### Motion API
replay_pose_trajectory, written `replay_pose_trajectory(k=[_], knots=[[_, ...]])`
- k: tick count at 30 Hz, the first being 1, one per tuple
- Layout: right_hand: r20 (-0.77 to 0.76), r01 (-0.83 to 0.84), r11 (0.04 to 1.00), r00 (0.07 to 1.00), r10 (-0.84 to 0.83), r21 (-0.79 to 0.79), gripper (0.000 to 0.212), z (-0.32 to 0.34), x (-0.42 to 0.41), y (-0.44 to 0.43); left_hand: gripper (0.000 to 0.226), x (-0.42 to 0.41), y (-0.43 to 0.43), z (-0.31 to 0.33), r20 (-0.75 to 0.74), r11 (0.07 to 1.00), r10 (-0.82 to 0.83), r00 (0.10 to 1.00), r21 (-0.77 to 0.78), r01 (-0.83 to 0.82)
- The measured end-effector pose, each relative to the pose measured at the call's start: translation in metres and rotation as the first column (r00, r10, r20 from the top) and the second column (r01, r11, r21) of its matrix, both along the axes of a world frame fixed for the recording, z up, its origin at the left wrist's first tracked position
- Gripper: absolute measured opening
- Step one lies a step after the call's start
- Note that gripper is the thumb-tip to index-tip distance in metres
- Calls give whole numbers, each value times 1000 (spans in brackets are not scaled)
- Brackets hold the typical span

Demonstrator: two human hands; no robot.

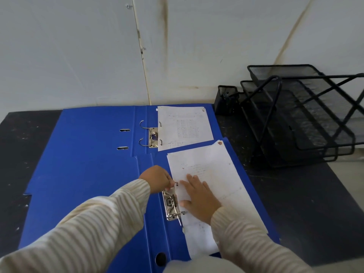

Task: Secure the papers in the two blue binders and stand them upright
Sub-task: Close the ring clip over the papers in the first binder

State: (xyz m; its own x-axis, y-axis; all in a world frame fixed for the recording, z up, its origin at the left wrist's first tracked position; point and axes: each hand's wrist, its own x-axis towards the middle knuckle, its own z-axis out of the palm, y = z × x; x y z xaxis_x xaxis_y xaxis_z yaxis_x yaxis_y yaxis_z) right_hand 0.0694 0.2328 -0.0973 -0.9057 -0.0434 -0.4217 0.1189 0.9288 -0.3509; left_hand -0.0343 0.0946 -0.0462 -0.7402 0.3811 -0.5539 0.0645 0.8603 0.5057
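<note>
Two blue binders lie open and flat on the dark table. The far binder (94, 131) has its metal ring arches open, and its papers (185, 127) sit on the right-hand prongs. The near binder (88, 194) overlaps it and holds a stack of papers (212, 174). My left hand (157, 180) pinches the upper ring of the near binder's metal clip mechanism (171, 203). My right hand (199, 196) lies flat on the near papers, fingers spread, beside the mechanism. The lever points toward me.
A black mesh letter tray (299, 115) with stacked tiers stands at the right against the white wall, with a small black mesh pen cup (226, 99) beside it. The dark table (295, 194) extends to the right.
</note>
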Motion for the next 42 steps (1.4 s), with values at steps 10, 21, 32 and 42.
replay_pose_trajectory(k=[10, 21, 32, 42], knots=[[-35, -122, 971, 991, 131, 205, 81, -22, 29, 11, 17, 6, 0, -3, 15, 996, 88, 996, 29, -88], [100, -192, 972, 979, 179, 136, 71, -2, 33, 6, 11, 81, -32, -21, 10, 907, 320, 947, 286, -309], [143, -180, 966, 978, 155, 188, 70, -3, 34, 2, 29, 91, -28, -23, 83, 965, 147, 986, 208, -161], [88, -18, 986, 996, 3, 164, 66, 1, 42, -1, 11, 107, -41, -27, -4, 926, 289, 957, 254, -278]])
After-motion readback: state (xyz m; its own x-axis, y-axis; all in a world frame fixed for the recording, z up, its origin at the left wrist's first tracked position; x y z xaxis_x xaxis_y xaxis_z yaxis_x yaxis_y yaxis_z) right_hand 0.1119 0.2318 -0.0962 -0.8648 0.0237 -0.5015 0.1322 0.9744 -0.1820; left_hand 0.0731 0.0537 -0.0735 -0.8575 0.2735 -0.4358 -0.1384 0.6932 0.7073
